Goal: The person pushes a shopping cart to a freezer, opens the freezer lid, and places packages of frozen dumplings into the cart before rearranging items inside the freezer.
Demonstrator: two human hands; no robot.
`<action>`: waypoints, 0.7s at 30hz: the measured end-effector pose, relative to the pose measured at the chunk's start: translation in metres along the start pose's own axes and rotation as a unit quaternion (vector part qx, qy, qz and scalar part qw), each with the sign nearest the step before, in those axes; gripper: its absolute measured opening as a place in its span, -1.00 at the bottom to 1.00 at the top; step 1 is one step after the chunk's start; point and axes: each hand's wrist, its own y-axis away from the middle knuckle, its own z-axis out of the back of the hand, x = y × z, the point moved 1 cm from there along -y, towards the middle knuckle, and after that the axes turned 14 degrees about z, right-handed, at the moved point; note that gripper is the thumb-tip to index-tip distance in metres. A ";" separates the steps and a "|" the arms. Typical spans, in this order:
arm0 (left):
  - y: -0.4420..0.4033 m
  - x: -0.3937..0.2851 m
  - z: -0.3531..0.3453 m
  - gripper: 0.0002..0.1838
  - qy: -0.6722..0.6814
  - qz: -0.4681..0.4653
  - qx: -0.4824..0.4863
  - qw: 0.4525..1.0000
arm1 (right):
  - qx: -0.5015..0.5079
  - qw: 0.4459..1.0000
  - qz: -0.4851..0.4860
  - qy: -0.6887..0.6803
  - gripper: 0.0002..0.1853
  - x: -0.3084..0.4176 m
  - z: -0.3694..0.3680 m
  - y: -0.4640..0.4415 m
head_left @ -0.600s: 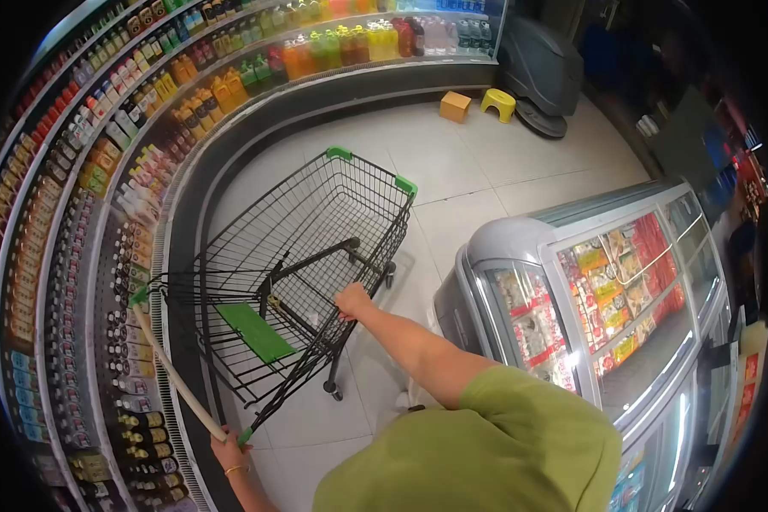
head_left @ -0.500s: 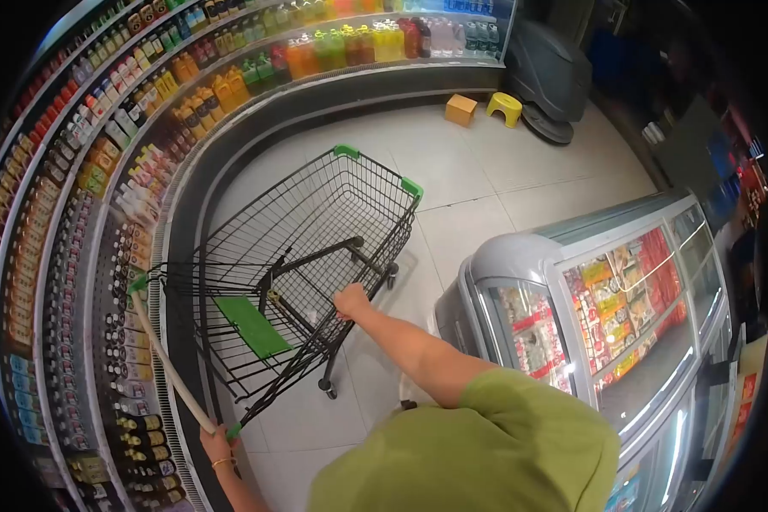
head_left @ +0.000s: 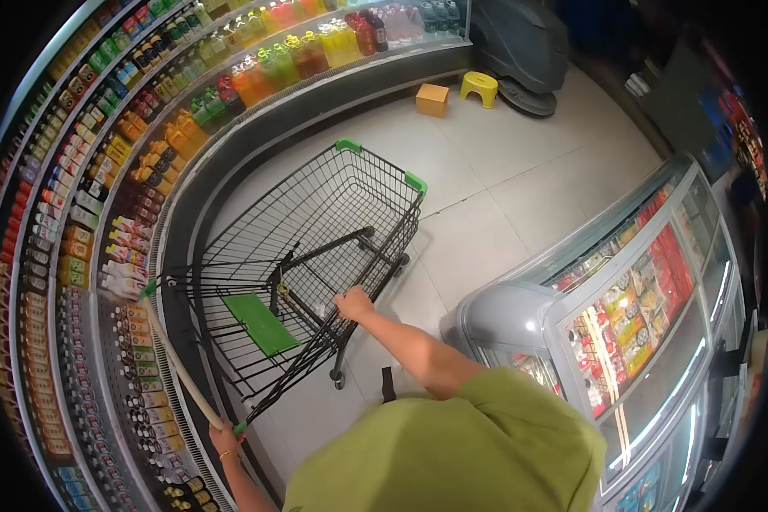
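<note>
A black wire shopping cart [head_left: 328, 253] with green corner caps stands in front of me, its basket showing no goods. My left hand [head_left: 224, 439] is closed around the near end of its pale handle bar [head_left: 179, 367], beside a green end cap. Over the basket's right side, my right hand [head_left: 354, 304] forms a fist on the rim; its fingers are partly hidden. A green flap [head_left: 260, 324] lies in the rear of the cart, between the two hands.
Curved shelves of bottled drinks [head_left: 303, 53] run along the left and far side, close to the cart. At right stands a glass-topped freezer [head_left: 508, 317] with packaged food. Farther off are an orange box [head_left: 433, 100], a yellow stool [head_left: 479, 88] and a grey floor machine [head_left: 520, 51].
The shelves, box and stool have shifted in view as the camera moved and turned slightly. The cart stays in front of me, with both hands holding the same places.
</note>
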 end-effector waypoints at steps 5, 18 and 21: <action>-0.038 -0.051 -0.055 -0.68 0.021 -0.082 0.041 0.996 | -0.100 0.995 -0.003 0.005 -0.46 -0.018 0.056 -0.032; -0.008 -0.222 -0.224 -0.57 0.003 -0.183 0.315 0.931 | -0.369 0.921 -0.122 -0.001 -0.31 -0.068 0.229 -0.039; 0.011 -0.252 -0.271 -0.56 0.014 -0.196 0.389 0.900 | -0.446 0.887 -0.115 0.045 -0.28 -0.038 0.252 -0.006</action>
